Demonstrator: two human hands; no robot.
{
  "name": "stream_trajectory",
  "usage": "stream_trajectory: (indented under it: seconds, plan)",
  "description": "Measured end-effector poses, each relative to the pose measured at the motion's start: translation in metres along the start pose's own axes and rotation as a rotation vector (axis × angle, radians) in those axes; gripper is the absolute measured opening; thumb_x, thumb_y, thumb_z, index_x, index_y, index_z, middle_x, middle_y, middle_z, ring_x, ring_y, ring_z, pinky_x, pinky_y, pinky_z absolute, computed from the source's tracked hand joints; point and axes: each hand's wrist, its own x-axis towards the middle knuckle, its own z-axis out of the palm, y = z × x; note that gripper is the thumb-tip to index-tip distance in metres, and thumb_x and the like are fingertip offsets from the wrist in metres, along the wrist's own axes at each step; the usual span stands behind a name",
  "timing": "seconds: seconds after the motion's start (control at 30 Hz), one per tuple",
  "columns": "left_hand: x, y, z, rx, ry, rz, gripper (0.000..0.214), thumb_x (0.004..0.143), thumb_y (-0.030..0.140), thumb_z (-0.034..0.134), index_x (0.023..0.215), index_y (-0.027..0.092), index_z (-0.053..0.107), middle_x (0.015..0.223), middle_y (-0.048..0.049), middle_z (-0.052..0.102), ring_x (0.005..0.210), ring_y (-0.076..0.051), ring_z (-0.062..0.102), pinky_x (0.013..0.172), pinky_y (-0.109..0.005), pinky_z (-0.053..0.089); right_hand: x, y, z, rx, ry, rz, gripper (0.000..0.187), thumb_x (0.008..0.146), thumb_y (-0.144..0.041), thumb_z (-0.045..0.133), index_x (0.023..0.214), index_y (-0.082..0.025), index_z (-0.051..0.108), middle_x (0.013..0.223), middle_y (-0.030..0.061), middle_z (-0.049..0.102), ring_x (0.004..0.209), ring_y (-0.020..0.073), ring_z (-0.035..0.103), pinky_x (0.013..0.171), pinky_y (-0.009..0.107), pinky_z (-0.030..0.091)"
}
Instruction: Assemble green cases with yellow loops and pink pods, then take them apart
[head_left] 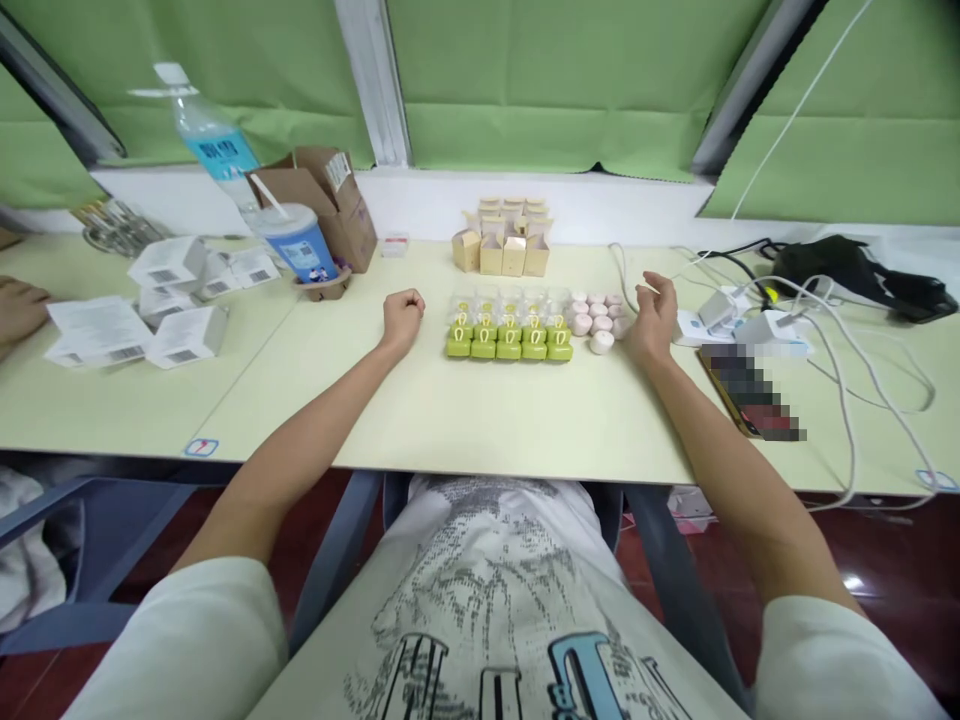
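Observation:
My left hand (403, 318) rests on the table with its fingers curled into a fist, left of a row of small green boxes with looped handles (508, 345) and apart from them. Nothing shows in that fist. Behind the green row, clear plastic pieces (510, 300) stand close together. Several pale pink round pieces (600, 318) are grouped at the right end. Just right of these lies my right hand (655, 312), its fingers loosely bent and apart, holding nothing. Small cream cardboard boxes (514, 255), several with raised flaps, stand farther back.
White cartons (180, 335), a blue cup (300, 250), a water bottle (217, 150) and a brown cardboard box (330, 205) stand on the left. Another person's hand (19, 308) is at the far left. A phone (750, 392), chargers (772, 328) and white cables (847, 400) lie right.

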Motion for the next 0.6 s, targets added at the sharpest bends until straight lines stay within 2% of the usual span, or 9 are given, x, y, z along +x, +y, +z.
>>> stream_trajectory:
  seconds: [0.1, 0.23, 0.33, 0.4, 0.5, 0.6]
  plan:
    - [-0.001, 0.002, 0.002, -0.01, -0.04, -0.018, 0.011, 0.057, 0.021, 0.052, 0.047, 0.022, 0.051, 0.046, 0.0037, 0.043, 0.048, -0.011, 0.037, 0.054, -0.026, 0.022, -0.003, -0.011, -0.003, -0.085, 0.071, -0.054, 0.042, 0.103, -0.045, 0.052, 0.139, -0.026, 0.064, 0.144, 0.0139, 0.067, 0.133, 0.0307, 0.069, 0.118, 0.055, 0.054]
    - [-0.006, 0.004, 0.003, -0.022, -0.038, -0.049, 0.009, 0.055, 0.023, 0.051, 0.047, 0.023, 0.051, 0.043, 0.0039, 0.043, 0.044, -0.009, 0.034, 0.051, -0.025, 0.02, -0.001, -0.028, -0.008, -0.204, 0.014, -0.167, 0.038, 0.105, -0.039, 0.05, 0.135, -0.028, 0.069, 0.143, 0.0137, 0.068, 0.136, 0.0318, 0.067, 0.12, 0.055, 0.052]
    - [-0.008, 0.005, 0.002, -0.006, -0.047, -0.044, 0.011, 0.057, 0.025, 0.053, 0.046, 0.023, 0.053, 0.042, 0.0027, 0.047, 0.041, -0.01, 0.036, 0.049, -0.025, 0.021, 0.002, -0.039, -0.013, -0.325, -0.049, -0.296, 0.031, 0.105, -0.034, 0.049, 0.117, -0.026, 0.077, 0.122, 0.0138, 0.078, 0.129, 0.0356, 0.068, 0.121, 0.059, 0.049]
    - [-0.008, 0.007, 0.001, 0.016, -0.057, -0.027, 0.013, 0.058, 0.025, 0.053, 0.045, 0.023, 0.054, 0.041, 0.0024, 0.047, 0.041, -0.01, 0.037, 0.049, -0.025, 0.022, 0.004, -0.044, -0.014, -0.361, -0.099, -0.334, 0.029, 0.105, -0.03, 0.05, 0.111, -0.025, 0.078, 0.111, 0.0133, 0.082, 0.121, 0.0367, 0.071, 0.119, 0.06, 0.05]
    - [-0.007, 0.009, 0.0, 0.053, -0.065, 0.002, 0.014, 0.057, 0.024, 0.052, 0.043, 0.022, 0.054, 0.04, 0.0026, 0.045, 0.043, -0.009, 0.036, 0.049, -0.024, 0.021, 0.004, -0.05, -0.015, -0.456, -0.152, -0.365, 0.03, 0.105, -0.027, 0.05, 0.117, -0.024, 0.078, 0.113, 0.0137, 0.084, 0.118, 0.0375, 0.073, 0.115, 0.06, 0.052]
    - [-0.008, 0.013, -0.001, 0.083, -0.079, 0.01, 0.014, 0.056, 0.024, 0.051, 0.043, 0.022, 0.055, 0.042, 0.0024, 0.045, 0.045, -0.01, 0.037, 0.051, -0.024, 0.022, 0.003, -0.06, -0.018, -0.543, -0.152, -0.356, 0.033, 0.105, -0.026, 0.049, 0.122, -0.022, 0.077, 0.114, 0.0159, 0.083, 0.118, 0.0386, 0.073, 0.109, 0.057, 0.054]
